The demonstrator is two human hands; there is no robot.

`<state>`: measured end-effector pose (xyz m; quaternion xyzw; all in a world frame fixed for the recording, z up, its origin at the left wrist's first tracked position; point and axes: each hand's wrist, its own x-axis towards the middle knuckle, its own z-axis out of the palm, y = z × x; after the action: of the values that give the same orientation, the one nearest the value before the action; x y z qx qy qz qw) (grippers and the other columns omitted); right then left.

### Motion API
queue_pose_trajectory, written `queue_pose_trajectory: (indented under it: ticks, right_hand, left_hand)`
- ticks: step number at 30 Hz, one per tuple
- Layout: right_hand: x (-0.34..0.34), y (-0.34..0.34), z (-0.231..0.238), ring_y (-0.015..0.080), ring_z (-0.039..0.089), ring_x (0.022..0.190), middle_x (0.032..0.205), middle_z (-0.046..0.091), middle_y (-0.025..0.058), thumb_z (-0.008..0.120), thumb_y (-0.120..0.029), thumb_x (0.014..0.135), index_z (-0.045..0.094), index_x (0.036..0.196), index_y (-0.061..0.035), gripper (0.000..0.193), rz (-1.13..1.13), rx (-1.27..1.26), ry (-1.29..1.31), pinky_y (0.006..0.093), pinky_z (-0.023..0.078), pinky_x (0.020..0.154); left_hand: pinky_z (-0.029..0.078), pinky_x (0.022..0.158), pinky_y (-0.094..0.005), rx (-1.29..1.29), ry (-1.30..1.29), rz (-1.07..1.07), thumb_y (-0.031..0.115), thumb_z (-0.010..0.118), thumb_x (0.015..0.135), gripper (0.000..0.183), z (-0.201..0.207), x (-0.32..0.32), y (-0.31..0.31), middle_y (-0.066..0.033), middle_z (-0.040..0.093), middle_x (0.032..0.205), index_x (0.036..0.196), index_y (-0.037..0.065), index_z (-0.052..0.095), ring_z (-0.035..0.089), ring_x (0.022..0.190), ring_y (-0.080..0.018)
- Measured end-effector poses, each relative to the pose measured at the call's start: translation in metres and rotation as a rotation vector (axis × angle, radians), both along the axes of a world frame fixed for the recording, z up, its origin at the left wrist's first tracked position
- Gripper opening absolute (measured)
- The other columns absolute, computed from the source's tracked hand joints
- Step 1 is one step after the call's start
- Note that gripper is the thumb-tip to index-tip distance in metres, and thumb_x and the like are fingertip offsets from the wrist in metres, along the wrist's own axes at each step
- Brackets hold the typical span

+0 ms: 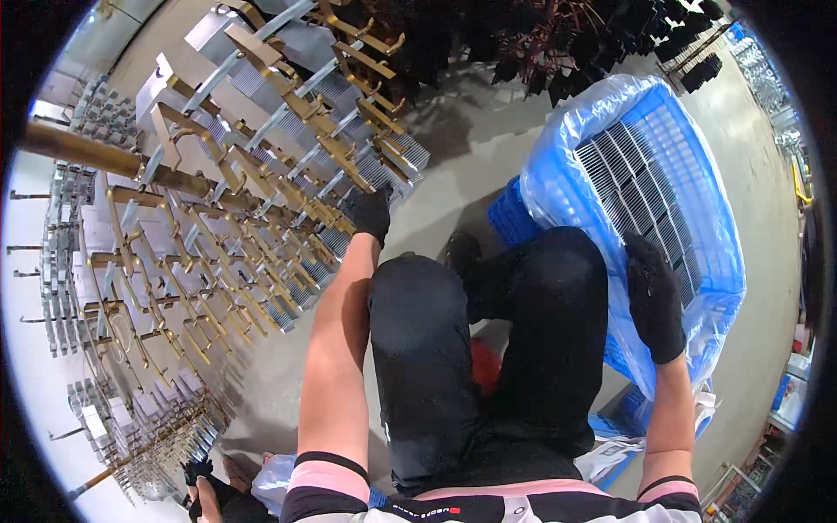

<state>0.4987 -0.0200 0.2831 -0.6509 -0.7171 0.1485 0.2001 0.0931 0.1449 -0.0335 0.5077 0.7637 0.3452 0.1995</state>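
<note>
A large rack (96, 155) of brass-coloured hooks fills the left side, with grey finned metal plates (405, 157) hanging along it. On the right, a blue plastic crate (676, 131) lined with clear film (567, 152) stands tilted beside the person's bent legs (418, 301) in black trousers. Rows of finned metal pieces (635, 187) lie inside the crate. The right hand (656, 301), black-gloved, lies over the crate's near side, fingers together and stretched toward the pieces; whether it grips one cannot be told. The left hand (373, 213), also gloved, is raised to the rack's near end, beside the hanging plates, its fingers partly bent; its hold is unclear.
</note>
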Motion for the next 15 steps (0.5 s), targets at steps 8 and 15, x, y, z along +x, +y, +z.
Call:
queue_pose_trajectory:
  ticks: [8,15]
  right_hand:
    - [0.002,0.001,-0.005,0.0334,0.063,0.113,0.121,0.065,0.0176,0.055,-0.004,0.095,0.062,0.122,-0.0030,0.028,-0.013,-0.032,0.005,0.0394,0.048,0.098]
    - [-0.004,0.002,-0.008,0.0331,0.064,0.111,0.120,0.066,0.0170,0.058,-0.003,0.094,0.063,0.120,-0.0032,0.027,0.014,0.028,-0.011,0.0394,0.049,0.096]
  left_hand:
    - [0.045,0.094,-0.0505,-0.214,-0.010,0.097,0.046,0.083,0.066,0.075,0.009,0.006,0.007,-0.0329,0.064,0.109,0.110,-0.011,0.063,0.061,0.107,-0.0432]
    - [0.041,0.106,-0.0459,-0.126,0.190,0.350,0.048,0.085,0.062,0.091,0.002,0.002,0.000,-0.0365,0.057,0.124,0.122,-0.014,0.055,0.053,0.121,-0.0473]
